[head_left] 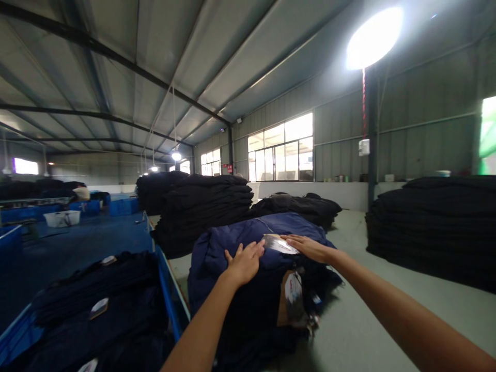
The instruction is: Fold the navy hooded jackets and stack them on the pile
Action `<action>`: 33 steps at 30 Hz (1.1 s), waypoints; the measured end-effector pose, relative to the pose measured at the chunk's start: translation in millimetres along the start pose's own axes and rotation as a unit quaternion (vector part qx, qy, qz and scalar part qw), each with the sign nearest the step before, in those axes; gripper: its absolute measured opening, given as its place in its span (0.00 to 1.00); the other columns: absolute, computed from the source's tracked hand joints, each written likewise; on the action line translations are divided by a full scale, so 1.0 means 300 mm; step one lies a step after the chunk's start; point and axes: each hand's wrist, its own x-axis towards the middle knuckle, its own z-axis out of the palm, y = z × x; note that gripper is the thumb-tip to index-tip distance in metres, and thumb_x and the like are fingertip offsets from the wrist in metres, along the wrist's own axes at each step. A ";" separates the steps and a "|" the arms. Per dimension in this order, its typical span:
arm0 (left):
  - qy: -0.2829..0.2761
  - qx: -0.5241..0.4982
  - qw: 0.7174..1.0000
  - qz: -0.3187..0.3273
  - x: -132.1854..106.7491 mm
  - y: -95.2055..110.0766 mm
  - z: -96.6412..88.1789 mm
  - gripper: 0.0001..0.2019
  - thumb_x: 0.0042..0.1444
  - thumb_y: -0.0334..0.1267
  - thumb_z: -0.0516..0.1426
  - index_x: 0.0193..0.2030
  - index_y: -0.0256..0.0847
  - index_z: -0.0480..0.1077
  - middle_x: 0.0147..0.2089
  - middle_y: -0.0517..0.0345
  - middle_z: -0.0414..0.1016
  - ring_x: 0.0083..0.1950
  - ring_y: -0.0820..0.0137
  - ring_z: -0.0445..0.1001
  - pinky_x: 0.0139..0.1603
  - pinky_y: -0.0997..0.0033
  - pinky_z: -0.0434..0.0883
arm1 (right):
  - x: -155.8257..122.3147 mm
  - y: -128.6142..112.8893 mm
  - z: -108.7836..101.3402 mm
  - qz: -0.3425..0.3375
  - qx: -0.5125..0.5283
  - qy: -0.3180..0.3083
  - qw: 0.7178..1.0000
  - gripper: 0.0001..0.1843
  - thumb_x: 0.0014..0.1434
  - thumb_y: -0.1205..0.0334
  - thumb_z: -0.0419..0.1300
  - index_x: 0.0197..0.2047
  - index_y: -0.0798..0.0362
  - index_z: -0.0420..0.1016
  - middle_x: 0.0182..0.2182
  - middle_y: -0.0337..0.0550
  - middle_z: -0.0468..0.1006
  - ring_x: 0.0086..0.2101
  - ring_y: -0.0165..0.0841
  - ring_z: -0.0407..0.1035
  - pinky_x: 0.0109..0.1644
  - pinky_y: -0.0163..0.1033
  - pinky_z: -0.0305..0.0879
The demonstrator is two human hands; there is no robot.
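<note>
Near the middle, a stack of folded navy garments (228, 237) rests on the pale table. My left hand (244, 263) lies on the top garment with its fingers stretched out and the thumb apart. From the right, my right hand (308, 248) reaches over the same garment, its fingers flat at the edge of a shiny hang tag (279, 245). The fingertips of my left hand are at the tag's other side. Down the front of the stack hangs another tag, brown and white (293, 297). Neither hand is closed round anything.
A blue crate (170, 292) at the lower left holds dark garments with tags. Tall piles of black garments (205, 206) stand behind, and another black pile (430, 227) is at the right on the pale table (360, 310). A white tub (62, 219) sits on the blue floor.
</note>
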 end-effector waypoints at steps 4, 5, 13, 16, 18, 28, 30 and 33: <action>-0.004 0.015 1.000 -0.015 -0.008 0.011 -0.010 0.21 0.63 0.46 0.38 0.63 0.61 0.54 0.67 0.66 0.52 0.68 0.52 0.45 0.58 0.27 0.35 | -0.011 0.006 0.008 0.017 0.007 -0.016 1.000 0.39 0.59 0.37 0.31 0.65 0.49 0.51 0.64 0.41 0.53 0.63 0.40 0.42 0.66 0.53 0.30; 0.023 0.006 0.999 -0.021 -0.017 0.031 -0.027 0.21 0.63 0.46 0.38 0.61 0.58 0.58 0.65 0.62 0.56 0.67 0.53 0.49 0.58 0.28 0.38 | -0.022 0.004 0.002 0.018 0.009 -0.013 1.000 0.38 0.59 0.38 0.30 0.66 0.49 0.50 0.64 0.40 0.52 0.63 0.39 0.41 0.66 0.53 0.28; 0.246 0.040 0.959 0.133 -0.146 0.351 -0.001 0.19 0.63 0.40 0.42 0.54 0.47 0.68 0.62 0.58 0.62 0.66 0.59 0.50 0.65 0.43 0.34 | -0.270 0.025 -0.024 0.109 -0.022 0.059 0.992 0.37 0.58 0.35 0.32 0.65 0.41 0.50 0.66 0.39 0.48 0.64 0.48 0.34 0.62 0.66 0.33; 0.118 -0.035 0.967 0.223 -0.169 0.471 0.130 0.18 0.62 0.42 0.44 0.53 0.51 0.68 0.61 0.61 0.63 0.65 0.60 0.53 0.65 0.44 0.37 | -0.441 0.055 -0.012 0.166 -0.081 0.054 0.981 0.33 0.58 0.36 0.36 0.63 0.38 0.56 0.65 0.41 0.51 0.63 0.54 0.37 0.56 0.74 0.38; 0.030 -0.083 0.962 0.259 -0.166 0.547 0.226 0.17 0.62 0.42 0.44 0.52 0.53 0.68 0.60 0.62 0.65 0.64 0.61 0.55 0.65 0.44 0.41 | -0.571 0.072 -0.012 0.178 -0.117 0.053 0.976 0.31 0.60 0.39 0.37 0.60 0.39 0.61 0.63 0.44 0.56 0.62 0.54 0.42 0.57 0.72 0.40; -0.104 -0.198 0.873 0.434 -0.133 0.982 0.626 0.17 0.62 0.39 0.43 0.40 0.43 0.73 0.41 0.55 0.76 0.44 0.67 0.72 0.49 0.69 0.65 | -1.257 0.191 -0.083 0.342 -0.224 0.085 0.908 0.25 0.61 0.50 0.44 0.56 0.48 0.68 0.57 0.50 0.67 0.59 0.49 0.54 0.59 0.64 0.46; -0.119 -0.212 0.851 0.465 -0.162 1.072 0.700 0.18 0.62 0.39 0.42 0.39 0.41 0.73 0.39 0.55 0.76 0.41 0.68 0.72 0.47 0.71 0.66 | -1.396 0.220 -0.096 0.379 -0.236 0.090 0.890 0.25 0.60 0.51 0.45 0.56 0.48 0.68 0.57 0.49 0.67 0.59 0.48 0.54 0.59 0.64 0.47; -0.144 -0.223 0.824 0.500 -0.215 1.206 0.803 0.18 0.62 0.38 0.42 0.37 0.39 0.73 0.36 0.54 0.75 0.39 0.69 0.72 0.43 0.72 0.67 | -1.595 0.261 -0.117 0.432 -0.241 0.098 0.864 0.24 0.60 0.53 0.46 0.56 0.48 0.68 0.57 0.48 0.67 0.59 0.48 0.54 0.59 0.64 0.47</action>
